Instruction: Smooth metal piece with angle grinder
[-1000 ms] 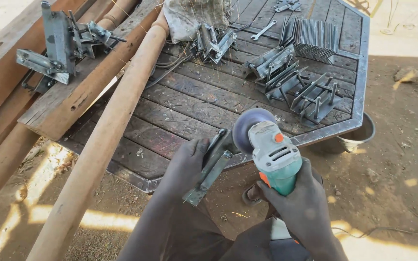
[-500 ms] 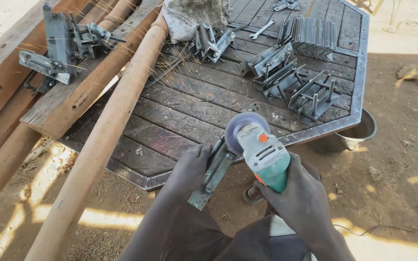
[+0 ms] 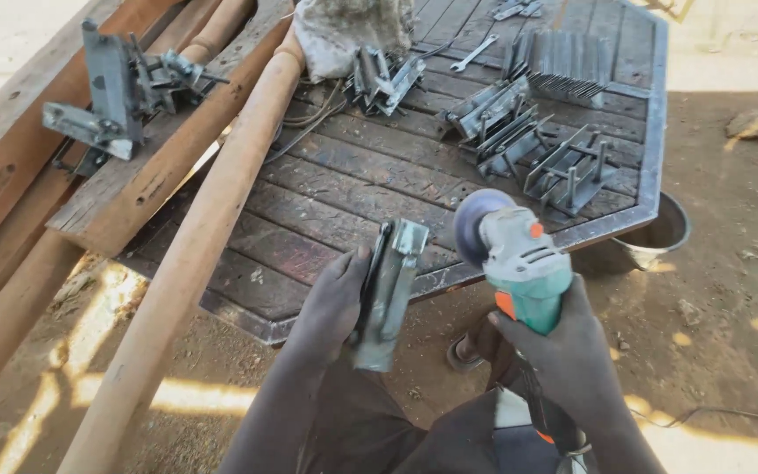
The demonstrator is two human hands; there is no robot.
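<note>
Grip: my left hand (image 3: 331, 303) is closed round a folded grey steel bracket (image 3: 388, 294); my right hand (image 3: 568, 351) is wrapped tight on a green angle grinder (image 3: 519, 259).
Detail: I hold the bracket upright just beside the grinder's disc (image 3: 477, 221), apart from it, presumably to present an edge. Setting: metal-framed slatted table (image 3: 344, 184) bearing more brackets (image 3: 563, 167), a spanner (image 3: 474, 54), a cloth (image 3: 344, 31); timber pole (image 3: 195, 254); bucket (image 3: 660, 233); bare dirt, outdoors.

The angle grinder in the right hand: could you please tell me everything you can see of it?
The angle grinder has a teal plastic body with orange accents and a pale grey metal head. Its round, dark grey disc faces left toward the folded metal bracket in the left hand, with a small gap between them. The right hand grips the body from below, holding it tilted up over the table edge.
</note>
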